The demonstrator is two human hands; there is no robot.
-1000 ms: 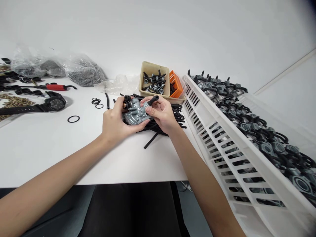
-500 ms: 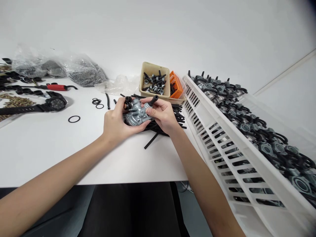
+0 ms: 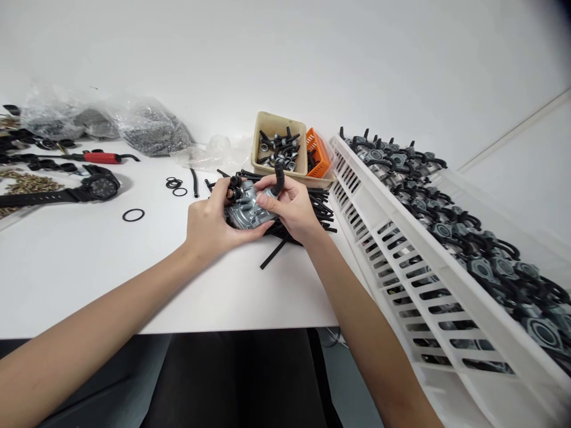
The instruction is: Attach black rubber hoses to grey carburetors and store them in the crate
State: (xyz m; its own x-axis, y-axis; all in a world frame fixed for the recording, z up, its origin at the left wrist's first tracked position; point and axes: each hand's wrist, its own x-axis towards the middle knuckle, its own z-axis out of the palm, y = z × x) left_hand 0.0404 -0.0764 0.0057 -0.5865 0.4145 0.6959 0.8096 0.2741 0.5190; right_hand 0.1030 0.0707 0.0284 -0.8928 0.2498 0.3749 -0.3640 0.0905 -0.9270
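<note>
Both of my hands hold a small grey metal carburettor body (image 3: 247, 208) just above the white table (image 3: 80, 267). My left hand (image 3: 210, 223) wraps round its left side, fingers closed. My right hand (image 3: 292, 208) pinches a short black rubber hose (image 3: 279, 176) that stands up from the top right of the part. Under the hands lies a heap of cut black hose pieces (image 3: 319, 208).
A beige bin of black and silver fittings (image 3: 279, 145) and an orange basket (image 3: 318, 153) stand behind the hands. A long white slotted crate (image 3: 401, 238) of finished carburettors runs along the right. Black O-rings (image 3: 132, 214), a wristwatch (image 3: 100, 185), a red-handled tool (image 3: 100, 157) and plastic bags (image 3: 147, 125) lie left.
The black hose in my right hand has swung from a slant to nearly upright on the part. My hands have stayed in place.
</note>
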